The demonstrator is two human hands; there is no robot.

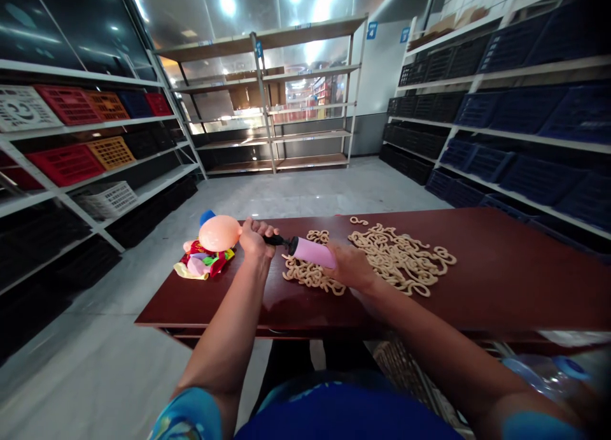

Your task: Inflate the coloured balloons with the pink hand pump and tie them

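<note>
An orange balloon (219,234), partly inflated, sits at the black nozzle end of a pink hand pump (312,253). My left hand (258,237) is closed round the balloon's neck and the nozzle. The far end of the pink barrel is gripped in my right hand (351,265). Below and behind the balloon lies a pile of flat coloured balloons (203,262) at the table's left edge, with a blue one behind it. Tan S-shaped hooks lie in a smaller heap (310,274) under the pump and a larger heap (398,255) to the right.
The dark red table (496,268) spans the front. A clear plastic bottle (548,371) is at the lower right, below the tabletop. Shelves with coloured crates (69,106) stand left, blue and black crates (539,179) right, and a wooden-shelved rack (310,161) at the back.
</note>
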